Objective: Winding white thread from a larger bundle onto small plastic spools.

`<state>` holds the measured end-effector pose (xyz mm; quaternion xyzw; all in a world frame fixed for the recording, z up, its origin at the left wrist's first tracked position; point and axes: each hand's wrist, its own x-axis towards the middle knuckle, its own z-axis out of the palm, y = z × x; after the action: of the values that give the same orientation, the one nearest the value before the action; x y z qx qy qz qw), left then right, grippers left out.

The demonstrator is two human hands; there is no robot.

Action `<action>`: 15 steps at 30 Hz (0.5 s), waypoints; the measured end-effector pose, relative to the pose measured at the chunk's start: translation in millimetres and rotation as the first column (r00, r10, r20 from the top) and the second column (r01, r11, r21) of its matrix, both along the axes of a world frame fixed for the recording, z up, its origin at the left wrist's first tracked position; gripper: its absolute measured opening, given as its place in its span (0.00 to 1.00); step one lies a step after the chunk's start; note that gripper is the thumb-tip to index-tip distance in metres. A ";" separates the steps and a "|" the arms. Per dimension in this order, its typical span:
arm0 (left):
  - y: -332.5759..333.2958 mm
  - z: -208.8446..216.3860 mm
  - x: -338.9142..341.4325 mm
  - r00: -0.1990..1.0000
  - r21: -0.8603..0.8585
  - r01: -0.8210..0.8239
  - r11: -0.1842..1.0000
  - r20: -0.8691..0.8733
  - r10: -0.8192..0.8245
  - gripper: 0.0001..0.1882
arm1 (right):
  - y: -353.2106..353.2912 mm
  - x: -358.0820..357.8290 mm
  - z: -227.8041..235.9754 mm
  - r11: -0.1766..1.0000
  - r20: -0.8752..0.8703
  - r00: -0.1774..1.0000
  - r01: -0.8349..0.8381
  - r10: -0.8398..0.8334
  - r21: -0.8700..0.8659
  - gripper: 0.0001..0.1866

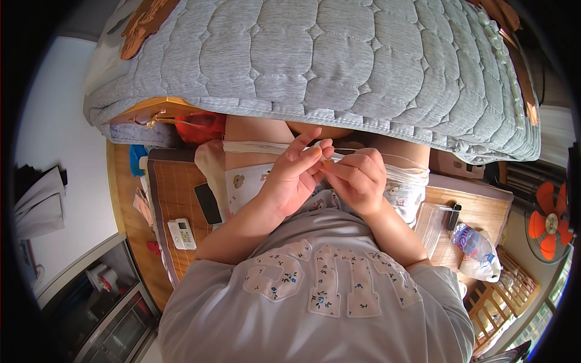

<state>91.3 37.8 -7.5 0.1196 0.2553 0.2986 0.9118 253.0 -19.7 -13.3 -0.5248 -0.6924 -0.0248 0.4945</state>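
Note:
A skein of white string (pixel 407 176) is looped round both my bare legs just above the knees, with strands stretched across the gap between them. Over that gap my two hands meet. My left hand (pixel 289 175) pinches a bit of the white string between thumb and fingers, one finger sticking out. Close against it, my right hand (pixel 361 179) has its fingers curled together on the string too. The exact spot where the fingertips meet is small and partly hidden. Patterned white shorts (pixel 243 180) lie under my forearms.
Ahead is a bed with a grey quilted cover (pixel 339 60). On the mat to my left lie a black phone (pixel 208 203) and a white remote control (pixel 181 234). A plastic bottle (pixel 470 239) and a black marker-like object (pixel 454 216) are right, near an orange fan (pixel 551 222).

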 end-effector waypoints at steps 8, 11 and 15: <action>0.6 -5.5 -1.6 0.981 -0.096 -0.002 0.995 0.193 0.021 0.20 | -1.4 1.2 -9.1 0.972 -0.417 0.905 -0.165 0.082 -0.166 0.11; 3.8 -10.3 -3.4 0.969 -0.109 0.024 0.994 0.247 0.004 0.19 | -2.8 -1.8 -13.2 0.954 -0.549 0.834 -0.199 0.045 -0.224 0.09; 7.9 -15.3 -6.0 0.965 -0.105 0.115 0.988 0.249 -0.086 0.20 | -2.0 -0.1 -16.4 0.928 -0.630 0.777 -0.249 0.020 -0.276 0.07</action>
<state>85.3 45.8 -22.8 0.0406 0.1522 0.2487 0.9557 253.0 -21.8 -29.7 -0.5303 -0.5225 0.3052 0.5939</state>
